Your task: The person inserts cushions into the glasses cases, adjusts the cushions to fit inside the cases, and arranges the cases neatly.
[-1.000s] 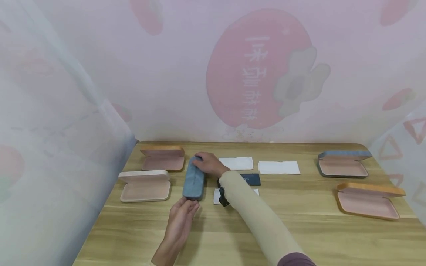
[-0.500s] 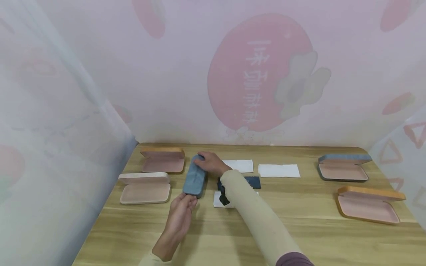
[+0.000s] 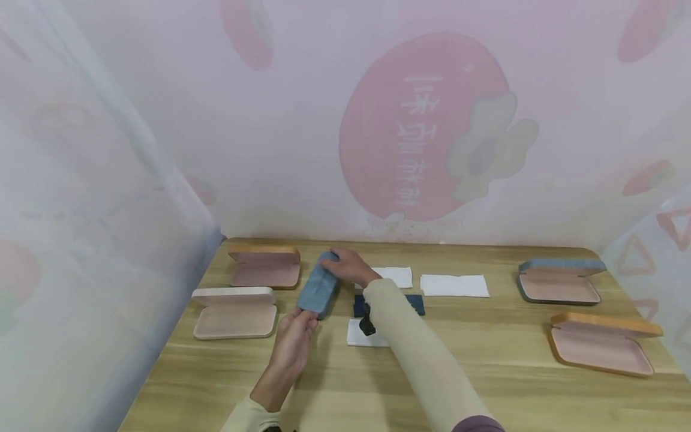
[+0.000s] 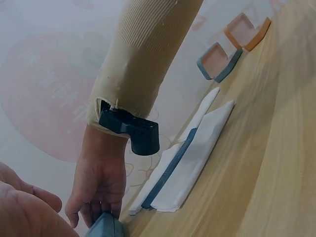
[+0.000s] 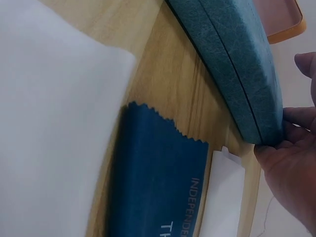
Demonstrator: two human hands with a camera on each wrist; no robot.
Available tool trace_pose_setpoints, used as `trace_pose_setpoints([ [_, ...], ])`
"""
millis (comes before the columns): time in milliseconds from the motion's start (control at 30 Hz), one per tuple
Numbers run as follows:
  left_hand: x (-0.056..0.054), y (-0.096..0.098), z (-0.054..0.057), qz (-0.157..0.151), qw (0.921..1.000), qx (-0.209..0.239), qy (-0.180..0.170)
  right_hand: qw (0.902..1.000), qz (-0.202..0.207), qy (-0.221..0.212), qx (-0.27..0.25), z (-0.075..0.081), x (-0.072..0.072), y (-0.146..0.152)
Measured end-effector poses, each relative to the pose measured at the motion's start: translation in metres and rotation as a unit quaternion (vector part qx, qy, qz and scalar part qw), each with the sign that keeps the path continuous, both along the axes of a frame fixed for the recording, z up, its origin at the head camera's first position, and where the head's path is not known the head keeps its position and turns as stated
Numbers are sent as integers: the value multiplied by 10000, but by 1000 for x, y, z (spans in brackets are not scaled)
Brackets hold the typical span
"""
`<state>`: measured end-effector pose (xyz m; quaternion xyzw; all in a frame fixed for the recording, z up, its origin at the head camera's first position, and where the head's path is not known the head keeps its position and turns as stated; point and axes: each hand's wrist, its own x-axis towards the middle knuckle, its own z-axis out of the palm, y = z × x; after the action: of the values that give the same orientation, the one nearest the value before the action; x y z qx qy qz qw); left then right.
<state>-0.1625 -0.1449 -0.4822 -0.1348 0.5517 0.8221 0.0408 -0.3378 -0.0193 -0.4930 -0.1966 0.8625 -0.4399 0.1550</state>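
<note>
A closed blue-grey glasses case (image 3: 316,290) lies slanted between my hands, its far end toward the right. My left hand (image 3: 293,337) pinches the near end between thumb and fingers. At the far end, my right hand (image 3: 349,267) grips the case, thumb over the lid. In the right wrist view, the seam between lid and base shows along the glasses case (image 5: 237,64), with the right hand's fingers (image 5: 296,116) at its tip. A folded dark blue cleaning cloth (image 3: 415,303) with printed letters lies beside it, partly hidden by the right forearm.
White folded cloths (image 3: 454,285) lie around the blue cloth. Open glasses cases stand at the left, an orange one (image 3: 266,276) behind a white one (image 3: 235,323). More stand open at the right, a blue one (image 3: 560,289) behind an orange one (image 3: 602,351). A printed curtain rises behind.
The case has turned slightly clockwise, its far end swinging right with my right hand. My left hand stays at its near end. The head view has tilted up a little.
</note>
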Motion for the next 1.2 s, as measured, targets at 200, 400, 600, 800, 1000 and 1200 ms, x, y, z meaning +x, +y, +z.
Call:
trace_pose_setpoints([
  [200,-8,1,-1,-3,9998,11,182,9998,-130,-152,-2,2,-1,8],
  [400,-21,1,-1,-21,9996,-33,270,9991,-301,-280,-123,3,-3,18],
  [600,-36,1,-2,127,9992,-381,81,9984,-402,-359,-167,1,-8,27],
  [800,-46,-3,-3,-103,9954,-949,30,9987,-421,-276,-92,-3,-15,35],
  [1000,-54,-8,-4,-59,9913,-1298,-189,9984,-402,-357,-192,-3,-16,44],
  [1200,-61,-7,-6,-47,9857,-1665,-248,9978,-418,-462,-206,3,-11,51],
])
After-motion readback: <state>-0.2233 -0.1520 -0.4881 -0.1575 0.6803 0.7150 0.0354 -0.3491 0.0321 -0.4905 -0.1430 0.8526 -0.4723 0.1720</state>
